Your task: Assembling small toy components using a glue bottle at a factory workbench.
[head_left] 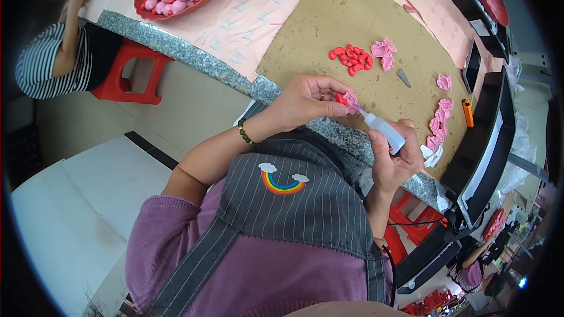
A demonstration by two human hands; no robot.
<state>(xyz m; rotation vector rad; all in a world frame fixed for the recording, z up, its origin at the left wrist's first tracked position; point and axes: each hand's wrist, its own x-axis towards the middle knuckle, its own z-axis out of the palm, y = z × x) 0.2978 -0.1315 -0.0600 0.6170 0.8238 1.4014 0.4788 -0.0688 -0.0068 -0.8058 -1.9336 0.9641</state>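
My left hand [308, 103] pinches a small pink molded piece [351, 102] with a red piece [341, 100] beside it, at the near edge of the table. In my right hand [398, 155] is a white squeeze bottle [385, 132], its thin nozzle tilted toward the pink piece and touching or almost touching it. Beyond my hands lies a pile of glossy red pieces [355, 58]. Pink molded pieces [383, 53] lie just right of that pile, and a row of similar pink pieces [439, 123] runs along the right. A grey pointed metal tip [403, 78] rests between them.
A red basin [154, 14] of pink and red pieces stands at the far left. On the right are an orange lighter [467, 113], a phone [472, 67] and black trays [484, 147]. Another person [50, 58] sits at the left by a red stool [132, 73].
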